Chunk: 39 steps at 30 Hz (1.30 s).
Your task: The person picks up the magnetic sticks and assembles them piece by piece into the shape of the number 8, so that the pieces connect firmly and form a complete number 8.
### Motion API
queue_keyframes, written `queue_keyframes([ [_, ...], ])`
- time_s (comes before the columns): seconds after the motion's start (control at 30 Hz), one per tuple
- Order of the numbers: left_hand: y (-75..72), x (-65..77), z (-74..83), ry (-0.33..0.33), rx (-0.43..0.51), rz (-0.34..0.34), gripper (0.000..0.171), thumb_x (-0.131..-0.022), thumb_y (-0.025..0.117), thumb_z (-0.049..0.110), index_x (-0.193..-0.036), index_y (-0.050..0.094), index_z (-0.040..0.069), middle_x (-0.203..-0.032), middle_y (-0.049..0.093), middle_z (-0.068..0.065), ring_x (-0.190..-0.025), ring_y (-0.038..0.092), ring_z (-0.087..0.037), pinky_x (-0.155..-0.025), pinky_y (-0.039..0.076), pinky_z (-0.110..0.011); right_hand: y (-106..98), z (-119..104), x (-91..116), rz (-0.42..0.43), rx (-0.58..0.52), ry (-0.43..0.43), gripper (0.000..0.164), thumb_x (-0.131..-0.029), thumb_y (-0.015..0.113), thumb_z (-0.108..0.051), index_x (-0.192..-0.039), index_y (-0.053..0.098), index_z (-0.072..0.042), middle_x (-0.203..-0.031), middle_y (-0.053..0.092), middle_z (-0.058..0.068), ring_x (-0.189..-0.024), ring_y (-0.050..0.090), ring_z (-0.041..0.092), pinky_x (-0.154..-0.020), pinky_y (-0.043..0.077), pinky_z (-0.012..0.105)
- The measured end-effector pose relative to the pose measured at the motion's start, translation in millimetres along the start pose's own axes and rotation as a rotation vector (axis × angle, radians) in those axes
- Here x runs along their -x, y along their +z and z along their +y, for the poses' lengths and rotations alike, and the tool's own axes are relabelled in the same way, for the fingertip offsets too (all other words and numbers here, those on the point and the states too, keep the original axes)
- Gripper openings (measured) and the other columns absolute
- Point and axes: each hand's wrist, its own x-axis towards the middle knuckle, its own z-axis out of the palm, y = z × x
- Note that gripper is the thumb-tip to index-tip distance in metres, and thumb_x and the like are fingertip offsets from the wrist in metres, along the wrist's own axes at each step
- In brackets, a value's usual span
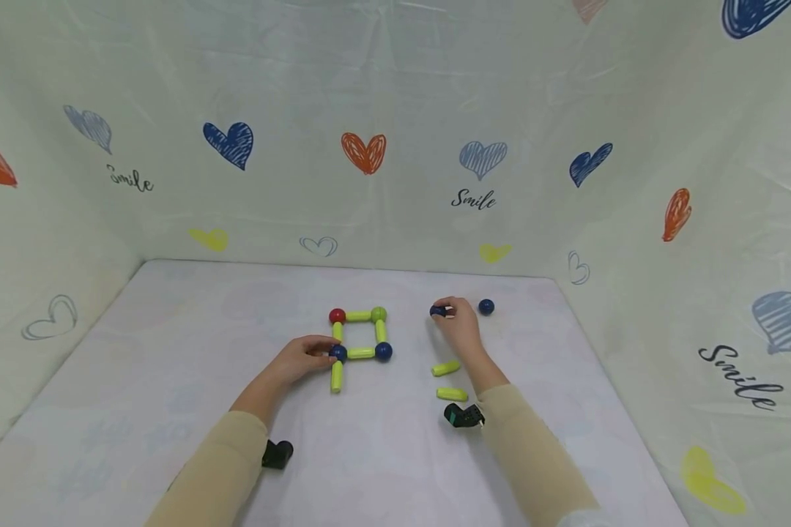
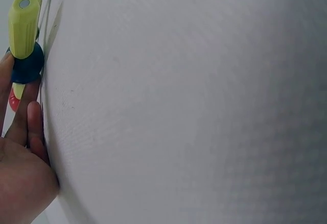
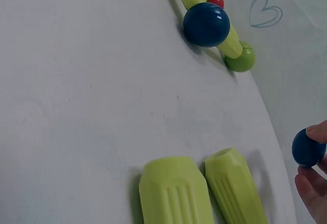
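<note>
The left hand (image 1: 306,354) grasped the near-left ball (image 1: 338,353), a blue one, its thumb and fingers set on either side of it; that ball was a corner of a square laid on the bench (image 1: 191,329), with a red ball (image 1: 337,315) at the far left, a green ball (image 1: 379,314) at the far right and another blue one, the near-right ball (image 1: 384,352), at the remaining corner; the far rod (image 1: 359,316), the left rod (image 1: 338,331), the right rod (image 1: 380,332) and the near rod (image 1: 361,353), all yellow-green, joined the corners; a fifth, the spur rod (image 1: 336,378), ran from the near-left ball toward the person.

The right hand (image 1: 461,324) pinched a separate blue ball (image 1: 438,311) between thumb and fingers, to the right of the square and well apart from it; whether this ball touched the bench could not be told; a spare blue ball (image 1: 486,307) sat just beyond that hand, on its right; nearer the person, the upper loose rod (image 1: 445,368) and the lower loose rod (image 1: 452,394) lay near each other, left of the right forearm; behind the bench hung a pale cloth (image 1: 409,73) printed with hearts and "Smile".
</note>
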Motion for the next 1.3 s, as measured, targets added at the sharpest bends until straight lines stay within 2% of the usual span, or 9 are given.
queue_keyframes([
  [0.4,6.5,2.9,-0.3,0.007,0.000,0.005,0.036,-0.090,0.071,0.015,-0.125,0.066,0.010,-0.124,0.060,-0.012,-0.109,0.051,-0.028,-0.094,0.044,-0.043,4,-12,34,-0.039,-0.122,0.077,0.021,-0.087,0.072,-0.006,-0.108,0.069,-0.007,-0.121,0.058,0.012,-0.108,0.059,0.028,-0.090,0.049,0.040],
  [0.73,7.6,3.5,-5.0,0.004,-0.009,0.008,0.035,-0.091,0.070,0.015,-0.125,0.066,0.011,-0.127,0.059,-0.014,-0.111,0.051,-0.029,-0.094,0.044,-0.044,9,-27,57,-0.071,-0.183,0.091,0.022,-0.086,0.073,-0.005,-0.108,0.070,-0.009,-0.118,0.061,0.009,-0.101,0.063,0.025,-0.084,0.053,0.036],
  [1.0,4.2,4.3,-2.5,-0.001,-0.017,0.015,0.037,-0.090,0.071,0.017,-0.126,0.065,0.010,-0.124,0.059,-0.011,-0.105,0.050,-0.027,-0.090,0.043,-0.041,20,-42,76,-0.128,-0.180,0.072,0.024,-0.086,0.072,-0.004,-0.109,0.069,-0.009,-0.118,0.061,0.008,-0.104,0.062,0.026,-0.087,0.052,0.037],
  [1.3,1.5,4.2,2.9,0.018,-0.020,0.009,0.036,-0.090,0.071,0.015,-0.125,0.065,0.008,-0.126,0.059,-0.014,-0.110,0.051,-0.029,-0.093,0.044,-0.044,29,-50,86,-0.177,-0.245,-0.010,0.025,-0.084,0.073,0.000,-0.108,0.069,-0.005,-0.115,0.062,0.012,-0.101,0.064,0.027,-0.083,0.054,0.034],
])
